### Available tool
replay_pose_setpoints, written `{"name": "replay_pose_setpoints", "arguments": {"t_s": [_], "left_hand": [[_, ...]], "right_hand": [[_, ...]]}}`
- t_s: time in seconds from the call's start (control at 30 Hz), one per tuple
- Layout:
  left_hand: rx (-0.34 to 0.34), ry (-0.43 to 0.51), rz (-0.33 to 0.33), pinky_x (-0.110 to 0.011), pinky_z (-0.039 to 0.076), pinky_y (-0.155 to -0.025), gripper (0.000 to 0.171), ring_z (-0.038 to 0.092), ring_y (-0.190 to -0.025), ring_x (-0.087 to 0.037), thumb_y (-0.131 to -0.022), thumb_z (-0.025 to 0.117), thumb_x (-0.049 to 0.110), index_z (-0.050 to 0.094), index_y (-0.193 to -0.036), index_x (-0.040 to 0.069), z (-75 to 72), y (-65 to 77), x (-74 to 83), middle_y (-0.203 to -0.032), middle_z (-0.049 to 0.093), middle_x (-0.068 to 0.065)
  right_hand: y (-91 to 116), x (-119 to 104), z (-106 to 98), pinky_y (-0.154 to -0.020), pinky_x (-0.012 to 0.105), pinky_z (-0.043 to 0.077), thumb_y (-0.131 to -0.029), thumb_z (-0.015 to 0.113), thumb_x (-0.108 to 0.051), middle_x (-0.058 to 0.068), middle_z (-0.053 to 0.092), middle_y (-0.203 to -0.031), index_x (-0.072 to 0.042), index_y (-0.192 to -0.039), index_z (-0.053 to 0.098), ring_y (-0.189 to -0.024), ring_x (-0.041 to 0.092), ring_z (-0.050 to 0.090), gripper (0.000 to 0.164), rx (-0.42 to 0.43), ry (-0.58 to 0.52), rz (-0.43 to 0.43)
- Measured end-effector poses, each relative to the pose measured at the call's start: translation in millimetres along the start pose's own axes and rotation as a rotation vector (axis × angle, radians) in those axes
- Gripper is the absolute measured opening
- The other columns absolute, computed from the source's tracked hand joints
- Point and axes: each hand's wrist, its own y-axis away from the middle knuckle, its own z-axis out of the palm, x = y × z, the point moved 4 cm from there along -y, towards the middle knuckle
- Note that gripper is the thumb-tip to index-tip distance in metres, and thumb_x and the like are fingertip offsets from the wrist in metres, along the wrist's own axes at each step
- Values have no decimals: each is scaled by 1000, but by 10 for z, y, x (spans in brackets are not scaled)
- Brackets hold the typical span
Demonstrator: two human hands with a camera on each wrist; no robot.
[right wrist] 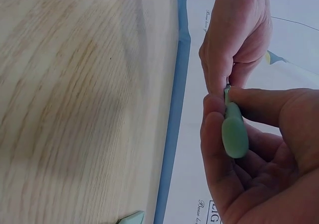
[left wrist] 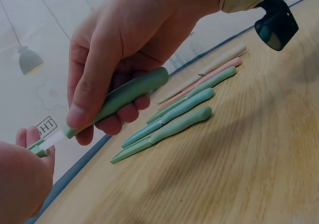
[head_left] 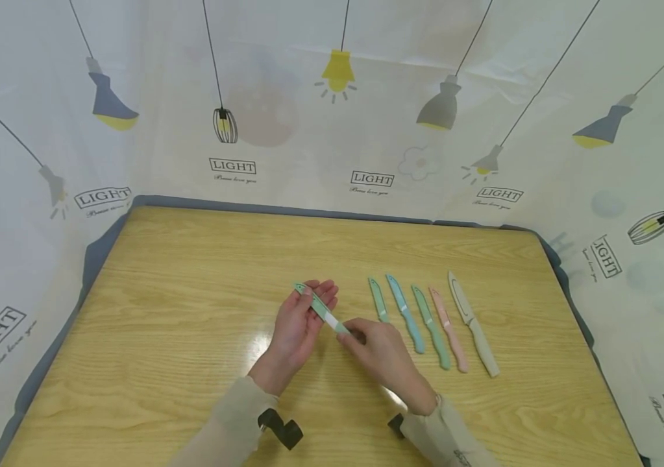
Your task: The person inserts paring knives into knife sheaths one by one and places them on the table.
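Observation:
A green paring knife is held between both hands above the table. My left hand (head_left: 295, 327) pinches its green sheath (head_left: 319, 305) under the thumb, palm turned up. The right hand (head_left: 387, 353) grips the green handle (left wrist: 130, 95), thumb along one side and fingers curled beneath. Between sheath and handle shows a short stretch of pale blade (head_left: 330, 318); the remainder is hidden inside the sheath. In the right wrist view the rounded handle end (right wrist: 235, 138) points toward the camera.
Right of the hands, several sheathed knives lie in a slanted row on the wooden table (head_left: 180, 311): a green knife (head_left: 377, 298), a blue knife (head_left: 406, 316), another green knife (head_left: 432, 329), a pink knife (head_left: 450, 332) and a larger cream knife (head_left: 475, 326). A lamp-printed sheet (head_left: 302, 175) surrounds the table.

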Motion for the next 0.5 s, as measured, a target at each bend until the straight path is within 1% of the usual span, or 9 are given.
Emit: {"name": "replay_pose_setpoints", "arguments": {"t_s": [0.27, 0.5], "left_hand": [[17, -12, 8, -35, 44, -103, 23, 50, -125, -30, -107, 31, 15, 39, -123, 0, -1, -4, -21, -131, 51, -18], [1, -30, 12, -35, 43, -105, 23, 50, -126, -29, -107, 31, 15, 39, -122, 0, 7, 12, -49, -132, 50, -19]], "right_hand": [[-29, -22, 0, -40, 18, 35, -89, 68, -26, -14, 55, -64, -11, -97, 74, -48, 2, 41, 19, 7, -15, 3], [-44, -28, 0, -40, 17, 35, -90, 67, -25, -14, 56, -64, -10, -97, 74, -48, 1, 42, 18, -8, -46, 12]]}}
